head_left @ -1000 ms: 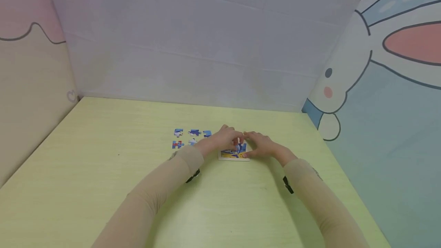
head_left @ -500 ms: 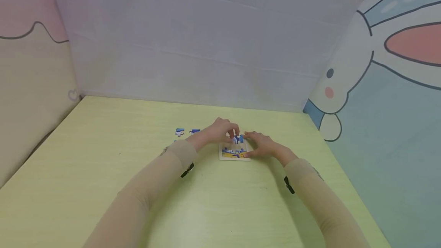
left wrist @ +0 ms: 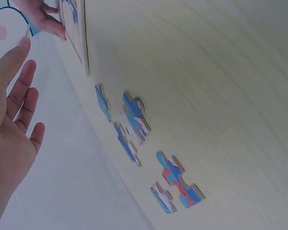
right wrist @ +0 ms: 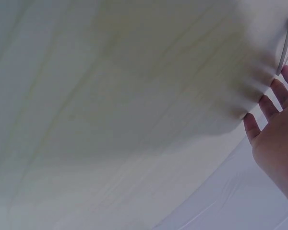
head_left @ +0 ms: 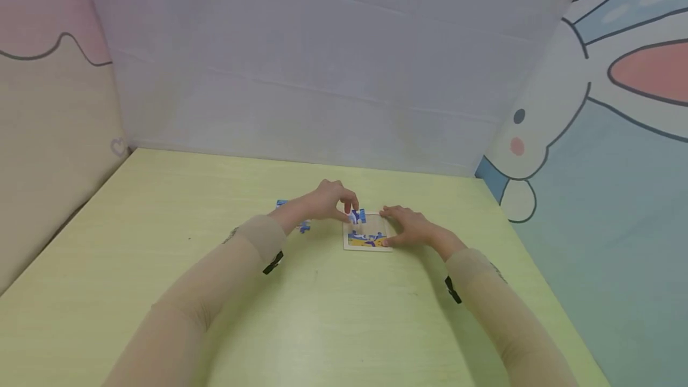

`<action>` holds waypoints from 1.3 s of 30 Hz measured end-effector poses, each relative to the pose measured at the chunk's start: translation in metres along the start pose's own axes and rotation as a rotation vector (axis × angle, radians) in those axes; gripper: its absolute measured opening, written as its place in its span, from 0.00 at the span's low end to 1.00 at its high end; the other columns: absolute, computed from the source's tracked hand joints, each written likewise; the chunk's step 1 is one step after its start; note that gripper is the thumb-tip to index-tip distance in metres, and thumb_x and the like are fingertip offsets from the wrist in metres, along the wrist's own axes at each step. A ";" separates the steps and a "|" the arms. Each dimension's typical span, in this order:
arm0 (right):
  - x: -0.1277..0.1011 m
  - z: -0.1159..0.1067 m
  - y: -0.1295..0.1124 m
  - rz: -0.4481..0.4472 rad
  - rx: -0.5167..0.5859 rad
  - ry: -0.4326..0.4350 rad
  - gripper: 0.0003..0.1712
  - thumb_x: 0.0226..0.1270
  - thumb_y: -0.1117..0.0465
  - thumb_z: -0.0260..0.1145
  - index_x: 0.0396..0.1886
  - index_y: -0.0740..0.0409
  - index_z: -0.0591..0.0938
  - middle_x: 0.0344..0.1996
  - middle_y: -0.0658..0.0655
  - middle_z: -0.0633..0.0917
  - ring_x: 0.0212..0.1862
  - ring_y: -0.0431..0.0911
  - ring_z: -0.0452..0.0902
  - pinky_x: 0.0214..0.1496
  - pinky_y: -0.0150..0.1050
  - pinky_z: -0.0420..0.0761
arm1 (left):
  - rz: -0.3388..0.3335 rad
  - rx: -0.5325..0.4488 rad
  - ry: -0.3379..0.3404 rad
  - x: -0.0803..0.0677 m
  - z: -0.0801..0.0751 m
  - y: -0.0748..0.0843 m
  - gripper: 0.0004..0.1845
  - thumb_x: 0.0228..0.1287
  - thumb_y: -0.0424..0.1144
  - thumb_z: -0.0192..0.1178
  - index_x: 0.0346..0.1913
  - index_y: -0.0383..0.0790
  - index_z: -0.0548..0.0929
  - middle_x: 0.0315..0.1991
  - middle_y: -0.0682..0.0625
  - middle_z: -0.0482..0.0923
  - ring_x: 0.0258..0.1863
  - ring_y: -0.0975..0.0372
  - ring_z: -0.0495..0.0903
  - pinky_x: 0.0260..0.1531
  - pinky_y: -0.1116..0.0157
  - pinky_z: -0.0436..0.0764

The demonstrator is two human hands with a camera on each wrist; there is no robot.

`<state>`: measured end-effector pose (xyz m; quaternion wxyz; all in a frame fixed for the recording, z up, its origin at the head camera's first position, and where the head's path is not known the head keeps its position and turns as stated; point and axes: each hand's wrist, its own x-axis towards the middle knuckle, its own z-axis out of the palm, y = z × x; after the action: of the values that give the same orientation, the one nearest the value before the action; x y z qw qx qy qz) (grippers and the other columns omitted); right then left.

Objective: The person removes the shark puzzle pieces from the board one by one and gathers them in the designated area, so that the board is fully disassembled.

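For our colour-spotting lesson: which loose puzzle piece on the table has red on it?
The puzzle piece farthest right in the left wrist view: red runs across its blue, while the other four loose pieces there show none.

No legible lettering

Head and wrist views: no words, numbers, labels or brands readable. One drawn sign: small heart outline (head_left: 117,147), low on the left wall panel (head_left: 54,136), near worktop's (head_left: 322,321) far-left corner. Puzzle pieces (left wrist: 133,112): picture print, no text legible.
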<state>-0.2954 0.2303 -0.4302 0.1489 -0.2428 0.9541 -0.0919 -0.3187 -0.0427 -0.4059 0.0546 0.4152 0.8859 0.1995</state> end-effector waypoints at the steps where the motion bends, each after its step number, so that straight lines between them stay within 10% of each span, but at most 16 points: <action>1: 0.000 0.000 0.000 -0.004 0.000 0.002 0.46 0.56 0.40 0.67 0.70 0.54 0.63 0.71 0.60 0.60 0.70 0.62 0.53 0.64 0.67 0.54 | -0.006 -0.005 -0.007 -0.002 0.000 -0.001 0.14 0.56 0.46 0.67 0.45 0.52 0.81 0.34 0.60 0.78 0.45 0.55 0.72 0.53 0.52 0.60; 39: -0.001 0.004 0.001 0.005 -0.013 0.003 0.46 0.56 0.40 0.66 0.71 0.51 0.61 0.73 0.58 0.57 0.72 0.60 0.50 0.66 0.65 0.52 | -0.158 0.047 -0.048 -0.040 0.019 -0.040 0.16 0.54 0.46 0.69 0.47 0.55 0.84 0.35 0.61 0.78 0.45 0.61 0.69 0.59 0.48 0.57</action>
<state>-0.2939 0.2315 -0.4339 0.1460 -0.2412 0.9556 -0.0858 -0.3163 -0.0898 -0.4421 0.0816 0.3499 0.9187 0.1639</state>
